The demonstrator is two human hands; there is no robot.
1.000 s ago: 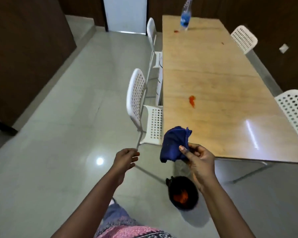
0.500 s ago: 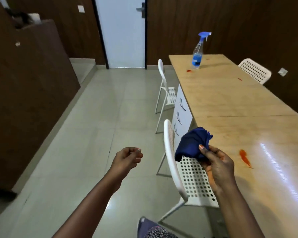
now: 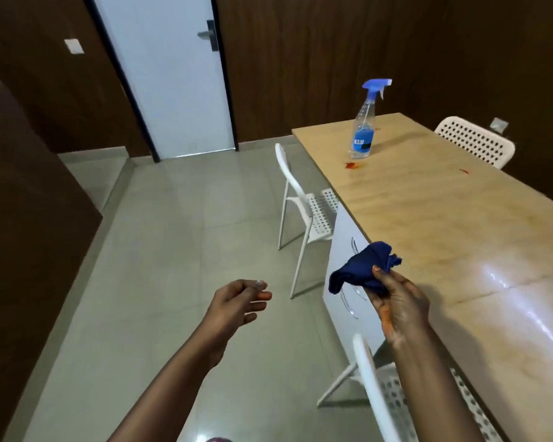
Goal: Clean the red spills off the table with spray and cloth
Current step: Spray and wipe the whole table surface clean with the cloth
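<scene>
My right hand (image 3: pixel 399 306) grips a crumpled dark blue cloth (image 3: pixel 361 267) just off the left edge of the long wooden table (image 3: pixel 444 224). A clear spray bottle (image 3: pixel 364 126) with blue liquid and a blue trigger stands upright near the table's far end. A red spill (image 3: pixel 351 165) lies right in front of the bottle, and a smaller red streak (image 3: pixel 463 170) lies further right. My left hand (image 3: pixel 237 303) hangs over the floor with loosely curled fingers and holds nothing.
White perforated chairs stand along the table: one (image 3: pixel 304 212) at its left side, one (image 3: pixel 383 400) close below my right arm, one (image 3: pixel 474 141) at the far right. A white drawer unit (image 3: pixel 342 282) sits under the table. A white door (image 3: pixel 170 74) is ahead.
The view has moved forward along the table's left side and lifted; the spray bottle is nearer. The near red spill and the black bowl on the floor have dropped out of view.
</scene>
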